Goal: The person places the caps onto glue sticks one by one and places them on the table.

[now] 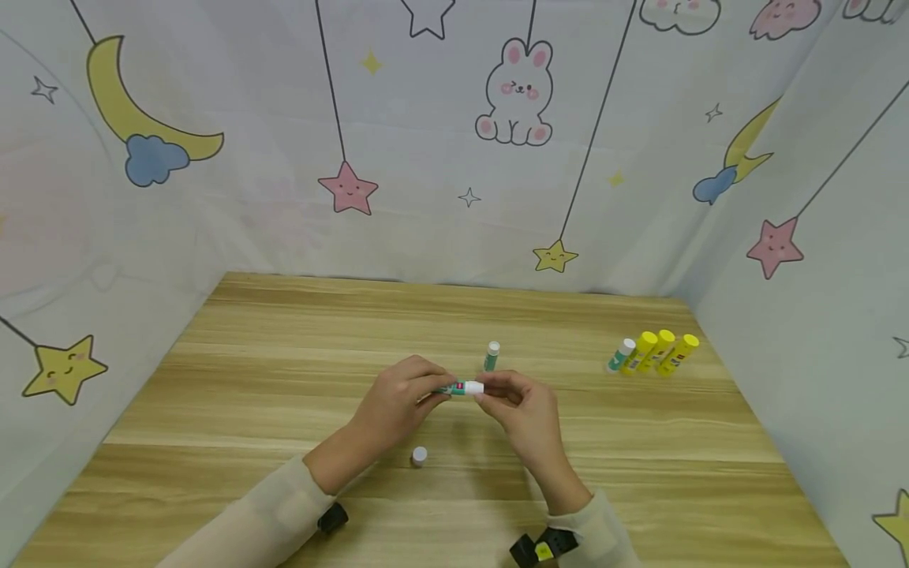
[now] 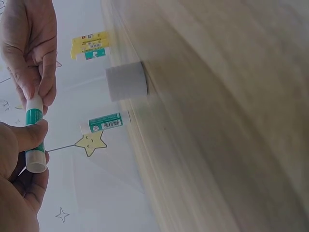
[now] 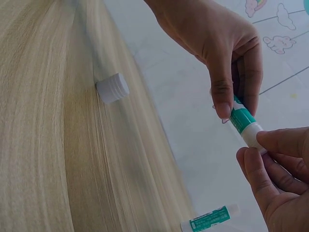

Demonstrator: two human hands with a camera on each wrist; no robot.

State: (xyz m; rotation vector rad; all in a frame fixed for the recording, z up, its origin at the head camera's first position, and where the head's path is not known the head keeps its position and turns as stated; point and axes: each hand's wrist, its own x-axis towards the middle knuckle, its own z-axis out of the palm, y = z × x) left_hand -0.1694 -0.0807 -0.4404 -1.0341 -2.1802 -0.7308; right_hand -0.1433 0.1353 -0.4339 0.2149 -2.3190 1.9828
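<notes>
A green-and-white glue stick [image 1: 458,388] lies nearly level between both hands, just above the table. My left hand [image 1: 401,398] grips its green body with thumb and fingers. At the other end, my right hand [image 1: 524,406] pinches the white part [image 3: 252,135]. A loose white cap [image 1: 420,456] with a ribbed side stands on the table below the hands; the left wrist view shows the same cap [image 2: 126,82] up close. Just behind the right fingertips, a second green glue stick [image 1: 491,356] stands upright.
Toward the right rear of the wooden table [image 1: 298,331] stands a row: one green glue stick [image 1: 621,356] beside several yellow glue sticks [image 1: 659,352]. White cloth with cartoon prints [image 1: 440,229] hangs along the back and both sides.
</notes>
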